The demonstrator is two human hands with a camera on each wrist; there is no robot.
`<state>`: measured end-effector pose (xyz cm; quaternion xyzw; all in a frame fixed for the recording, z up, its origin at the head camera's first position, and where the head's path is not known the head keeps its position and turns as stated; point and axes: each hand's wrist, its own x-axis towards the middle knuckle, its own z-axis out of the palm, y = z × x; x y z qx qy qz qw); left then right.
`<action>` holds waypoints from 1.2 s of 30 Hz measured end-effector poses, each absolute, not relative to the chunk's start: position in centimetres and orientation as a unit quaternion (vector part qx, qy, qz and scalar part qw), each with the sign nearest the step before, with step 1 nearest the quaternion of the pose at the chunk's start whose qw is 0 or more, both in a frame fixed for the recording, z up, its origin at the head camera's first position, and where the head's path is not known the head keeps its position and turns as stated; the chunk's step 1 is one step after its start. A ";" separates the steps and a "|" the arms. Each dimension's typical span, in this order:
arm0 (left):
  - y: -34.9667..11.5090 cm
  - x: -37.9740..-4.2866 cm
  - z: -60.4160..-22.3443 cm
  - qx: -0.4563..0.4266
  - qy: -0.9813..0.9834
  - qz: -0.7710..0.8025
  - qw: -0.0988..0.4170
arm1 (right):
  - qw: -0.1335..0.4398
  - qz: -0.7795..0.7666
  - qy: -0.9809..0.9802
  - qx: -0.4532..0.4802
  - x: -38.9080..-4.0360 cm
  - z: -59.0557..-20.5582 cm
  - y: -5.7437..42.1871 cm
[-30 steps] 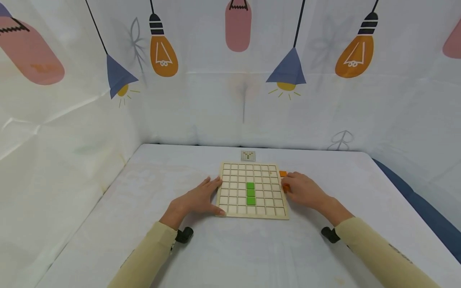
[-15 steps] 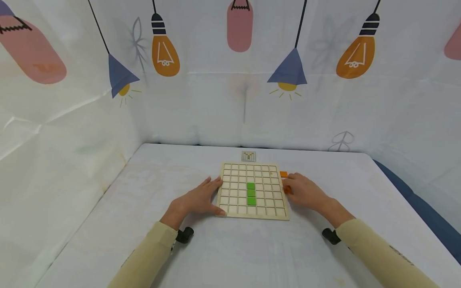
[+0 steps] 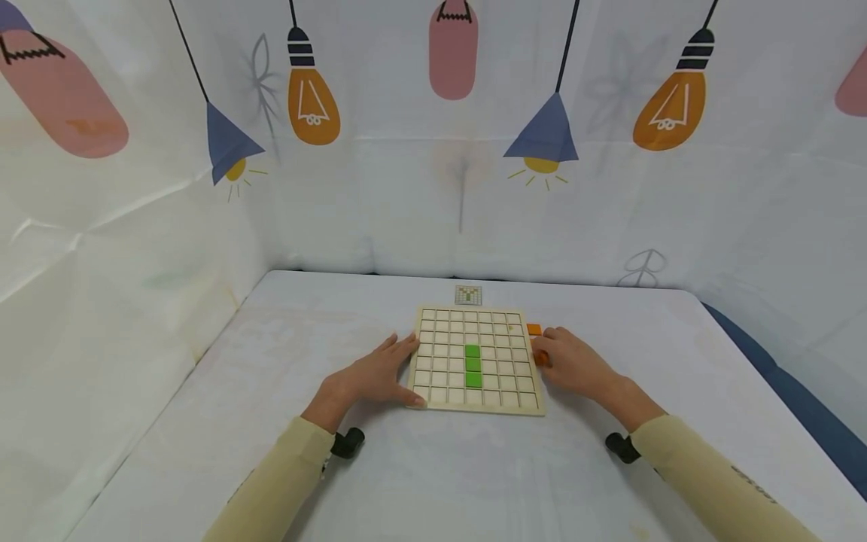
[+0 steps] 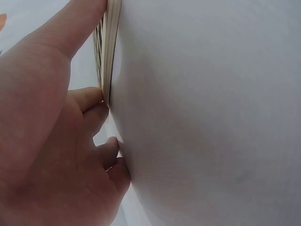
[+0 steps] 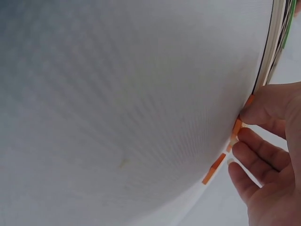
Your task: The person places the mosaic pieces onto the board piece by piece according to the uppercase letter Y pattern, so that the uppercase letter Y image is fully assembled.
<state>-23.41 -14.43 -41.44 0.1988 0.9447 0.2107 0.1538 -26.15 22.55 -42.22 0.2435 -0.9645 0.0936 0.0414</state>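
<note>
A pale wooden board (image 3: pixel 440 363) with a grid of square cells lies on the table. Three green square tiles (image 3: pixel 473 365) sit in one column near its middle. My left hand (image 3: pixel 379 373) is spread at the board's left side, fingertips against the edge and thumb at the near-left corner. Beside the right edge, my right hand (image 3: pixel 570 360) pinches an orange tile (image 5: pixel 237 126) between thumb and fingers, low at the tabletop. Another orange tile (image 3: pixel 534 329) lies just beyond that hand. My fingers partly hide the orange tiles, so their number is unclear.
A small card (image 3: pixel 468 295) with a printed grid pattern lies behind the board. The white table (image 3: pixel 325 309) backs onto a white cloth (image 3: pixel 379 211) printed with lamps and bulbs. A dark blue strip (image 3: pixel 786 384) runs past the table's right edge.
The whole head view has shifted very slightly. Both hands, the board and the tiles hold nearly the same places.
</note>
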 end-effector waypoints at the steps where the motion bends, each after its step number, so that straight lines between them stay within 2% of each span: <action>1: -14.4 -23.4 -41.4 0.198 0.945 0.211 0.154 | 0.042 0.095 -0.965 0.242 -26.1 -42.3 22.5; 11: -14.5 -23.4 -41.6 0.201 0.945 0.209 0.152 | 0.034 0.093 -0.966 0.239 -26.0 -42.0 22.5; 36: -14.5 -23.5 -41.7 0.204 0.946 0.201 0.150 | 0.058 0.102 -0.952 0.281 -27.0 -41.2 20.7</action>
